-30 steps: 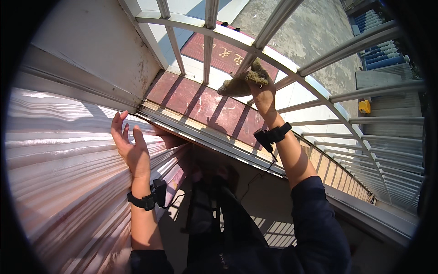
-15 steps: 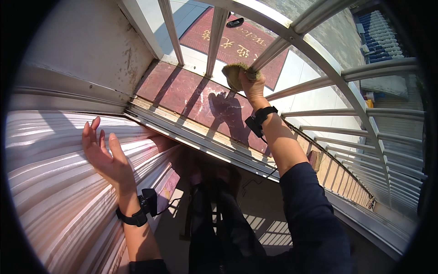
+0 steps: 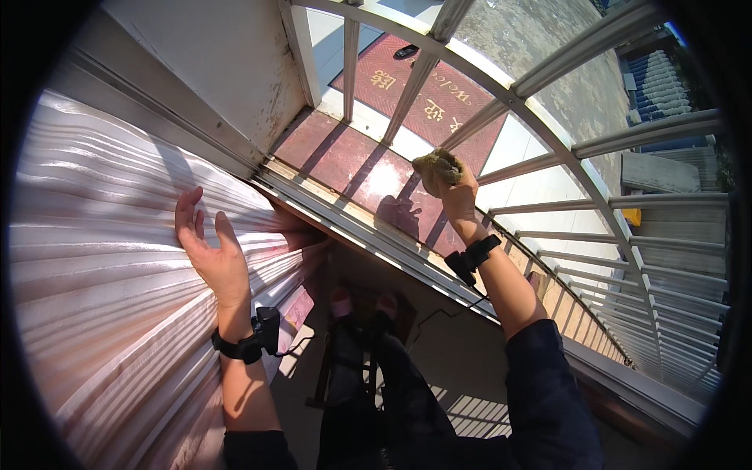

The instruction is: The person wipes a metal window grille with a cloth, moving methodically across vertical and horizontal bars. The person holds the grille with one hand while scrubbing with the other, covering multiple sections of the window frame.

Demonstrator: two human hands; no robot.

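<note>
My right hand (image 3: pixel 458 196) is shut on a crumpled yellow-brown cloth (image 3: pixel 435 167) and holds it against the window glass, between two white bars of the grille (image 3: pixel 540 164). My left hand (image 3: pixel 207 251) is open, fingers spread, flat against the pale pleated curtain (image 3: pixel 102 274) on the left. Both wrists wear black bands. My legs in dark trousers (image 3: pixel 368 376) show below.
A white window sill and track (image 3: pixel 376 239) runs diagonally under the glass. Beyond the grille lie a red mat (image 3: pixel 423 102) and reddish tiles far below. A white wall (image 3: pixel 204 63) stands upper left. A dark stool or stand (image 3: pixel 337 368) is under my feet.
My right hand with the cloth has moved down the glass toward the sill. My left hand has stayed open on the curtain. The view has tilted downward.
</note>
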